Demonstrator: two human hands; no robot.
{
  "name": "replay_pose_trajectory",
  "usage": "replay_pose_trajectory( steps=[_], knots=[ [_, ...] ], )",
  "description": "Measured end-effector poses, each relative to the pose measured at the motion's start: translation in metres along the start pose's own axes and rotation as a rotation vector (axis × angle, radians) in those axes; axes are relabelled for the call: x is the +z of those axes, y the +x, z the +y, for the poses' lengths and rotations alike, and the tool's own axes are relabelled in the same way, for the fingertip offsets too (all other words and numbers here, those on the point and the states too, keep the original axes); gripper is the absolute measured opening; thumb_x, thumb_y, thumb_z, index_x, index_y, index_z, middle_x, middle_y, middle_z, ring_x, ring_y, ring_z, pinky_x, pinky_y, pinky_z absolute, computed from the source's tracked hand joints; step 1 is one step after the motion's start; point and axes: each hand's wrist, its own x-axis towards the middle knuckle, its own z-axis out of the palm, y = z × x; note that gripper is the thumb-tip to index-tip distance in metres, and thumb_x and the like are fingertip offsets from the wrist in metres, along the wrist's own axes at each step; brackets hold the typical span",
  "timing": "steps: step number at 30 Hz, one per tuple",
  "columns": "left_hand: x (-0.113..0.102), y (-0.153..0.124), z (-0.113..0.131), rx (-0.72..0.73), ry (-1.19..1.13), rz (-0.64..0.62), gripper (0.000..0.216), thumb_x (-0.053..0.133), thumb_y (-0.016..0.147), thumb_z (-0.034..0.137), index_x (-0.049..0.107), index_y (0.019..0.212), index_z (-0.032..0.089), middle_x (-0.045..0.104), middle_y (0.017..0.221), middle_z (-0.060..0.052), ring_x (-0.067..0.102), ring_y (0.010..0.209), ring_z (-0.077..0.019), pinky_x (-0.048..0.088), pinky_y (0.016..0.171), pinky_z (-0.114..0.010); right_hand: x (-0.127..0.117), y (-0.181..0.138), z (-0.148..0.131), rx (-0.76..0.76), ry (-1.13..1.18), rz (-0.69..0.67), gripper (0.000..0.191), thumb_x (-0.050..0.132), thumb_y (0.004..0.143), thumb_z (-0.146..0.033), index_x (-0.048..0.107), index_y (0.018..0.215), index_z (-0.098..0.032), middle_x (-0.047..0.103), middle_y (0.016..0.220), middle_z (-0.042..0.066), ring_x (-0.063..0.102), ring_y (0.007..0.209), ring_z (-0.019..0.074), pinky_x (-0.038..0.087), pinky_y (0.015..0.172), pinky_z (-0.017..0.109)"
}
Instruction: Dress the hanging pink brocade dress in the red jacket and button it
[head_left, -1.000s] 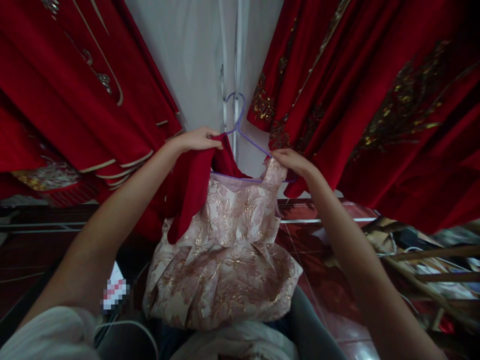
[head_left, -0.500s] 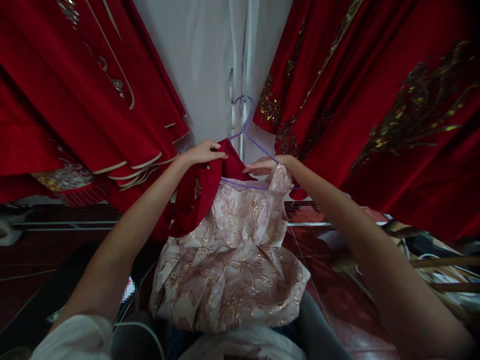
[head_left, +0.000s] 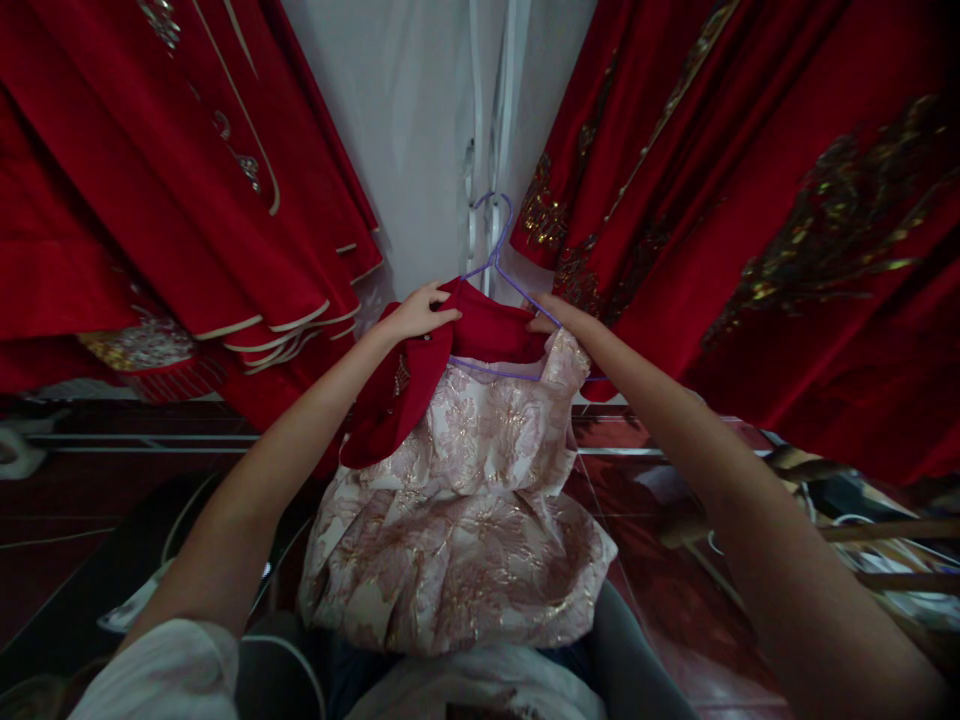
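A pale pink and gold brocade dress (head_left: 487, 500) hangs on a thin purple wire hanger (head_left: 496, 254) and spreads over my lap. Draped over the hanger's left shoulder is a small red beaded garment (head_left: 409, 390), its back part stretching across behind the dress's neckline. My left hand (head_left: 421, 312) is closed on the red cloth at that left shoulder, thumb and fingers pinching it. By the right shoulder strap, my right hand (head_left: 559, 315) reaches behind the hanger wire. Its fingertips grip the far end of the red cloth.
Long red embroidered cloths (head_left: 262, 200) hang on the left, and red gowns with gold sequins (head_left: 810, 230) on the right. White doors (head_left: 405, 110) stand behind. A wooden rack with cluttered items (head_left: 885, 540) is at the lower right, above a dark red tiled floor (head_left: 645, 590).
My right hand has taken hold of the red cloth and drawn it rightward, so it now spans the neckline. My left hand keeps its grip, and the view has shifted slightly.
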Motion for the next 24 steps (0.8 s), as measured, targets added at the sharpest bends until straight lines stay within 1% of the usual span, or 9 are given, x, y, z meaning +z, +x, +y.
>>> replay_pose_trajectory(
  steps=[2, 5, 10, 12, 13, 15, 18, 21, 24],
  knots=[
    [0.0, 0.0, 0.0, 0.007, 0.027, 0.023, 0.02, 0.058, 0.078, 0.033, 0.064, 0.067, 0.018, 0.063, 0.078, -0.001, 0.056, 0.101, -0.0224, 0.031, 0.11, -0.042, -0.006, 0.001, 0.005, 0.019, -0.14, 0.141, 0.026, 0.066, 0.051, -0.002, 0.053, 0.061, -0.021, 0.054, 0.057, -0.003, 0.055, 0.063, 0.0176, 0.044, 0.067, 0.029],
    [-0.001, -0.001, 0.001, 0.014, 0.099, 0.041, 0.021, 0.056, 0.078, 0.032, 0.063, 0.066, 0.018, 0.057, 0.072, 0.0, 0.057, 0.091, -0.0208, 0.038, 0.103, -0.04, -0.02, -0.001, 0.018, 0.072, -0.224, 0.327, 0.024, 0.063, 0.05, -0.002, 0.053, 0.062, -0.021, 0.057, 0.063, -0.001, 0.056, 0.068, 0.0185, 0.045, 0.071, 0.03],
    [-0.001, -0.002, 0.0, 0.037, 0.25, 0.074, 0.02, 0.054, 0.079, 0.03, 0.06, 0.065, 0.017, 0.049, 0.071, -0.001, 0.055, 0.083, -0.0204, 0.043, 0.093, -0.037, -0.063, -0.02, 0.056, 0.119, -0.232, 0.496, 0.024, 0.059, 0.052, -0.002, 0.056, 0.067, -0.02, 0.062, 0.073, 0.004, 0.058, 0.072, 0.0204, 0.046, 0.073, 0.033],
    [0.001, -0.003, -0.001, 0.036, 0.315, 0.092, 0.019, 0.054, 0.08, 0.03, 0.061, 0.068, 0.017, 0.048, 0.074, -0.002, 0.055, 0.084, -0.0215, 0.044, 0.091, -0.038, -0.082, -0.035, 0.07, 0.139, -0.244, 0.57, 0.018, 0.059, 0.054, -0.006, 0.057, 0.066, -0.019, 0.063, 0.073, 0.006, 0.059, 0.073, 0.0221, 0.046, 0.073, 0.035],
    [0.003, -0.004, 0.0, 0.031, 0.348, 0.098, 0.019, 0.054, 0.081, 0.03, 0.062, 0.069, 0.017, 0.047, 0.076, -0.003, 0.055, 0.085, -0.0221, 0.044, 0.089, -0.038, -0.091, -0.044, 0.074, 0.143, -0.241, 0.572, 0.015, 0.059, 0.056, -0.008, 0.058, 0.066, -0.019, 0.064, 0.072, 0.006, 0.059, 0.073, 0.0227, 0.046, 0.073, 0.035],
    [0.006, -0.006, 0.002, 0.018, 0.405, 0.102, 0.018, 0.054, 0.082, 0.03, 0.063, 0.075, 0.017, 0.048, 0.08, -0.005, 0.055, 0.088, -0.0241, 0.044, 0.087, -0.039, -0.103, -0.064, 0.078, 0.12, -0.198, 0.51, 0.013, 0.058, 0.058, -0.012, 0.061, 0.07, -0.019, 0.065, 0.072, 0.006, 0.06, 0.073, 0.0225, 0.046, 0.071, 0.035],
    [0.012, -0.01, 0.007, -0.012, 0.458, 0.125, 0.018, 0.054, 0.084, 0.03, 0.065, 0.082, 0.016, 0.05, 0.088, -0.009, 0.054, 0.097, -0.0287, 0.042, 0.089, -0.042, -0.105, -0.098, 0.07, 0.101, 0.031, 0.235, 0.021, 0.059, 0.059, -0.016, 0.064, 0.079, -0.02, 0.067, 0.073, 0.004, 0.06, 0.067, 0.0203, 0.047, 0.066, 0.034],
    [0.019, -0.012, 0.011, -0.031, 0.482, 0.132, 0.017, 0.054, 0.085, 0.029, 0.064, 0.082, 0.016, 0.051, 0.092, -0.011, 0.053, 0.103, -0.0309, 0.041, 0.091, -0.044, -0.088, -0.124, 0.052, 0.098, 0.324, -0.017, 0.025, 0.061, 0.058, -0.019, 0.064, 0.083, -0.021, 0.068, 0.071, 0.003, 0.061, 0.064, 0.0202, 0.049, 0.061, 0.034],
    [0.025, -0.012, 0.014, -0.036, 0.484, 0.128, 0.018, 0.054, 0.086, 0.031, 0.064, 0.081, 0.017, 0.051, 0.091, -0.01, 0.054, 0.102, -0.0304, 0.042, 0.09, -0.043, -0.054, -0.127, 0.029, 0.017, 0.486, -0.045, 0.025, 0.059, 0.057, -0.021, 0.059, 0.082, -0.021, 0.064, 0.069, 0.001, 0.057, 0.059, 0.0177, 0.047, 0.056, 0.032]
  ],
)
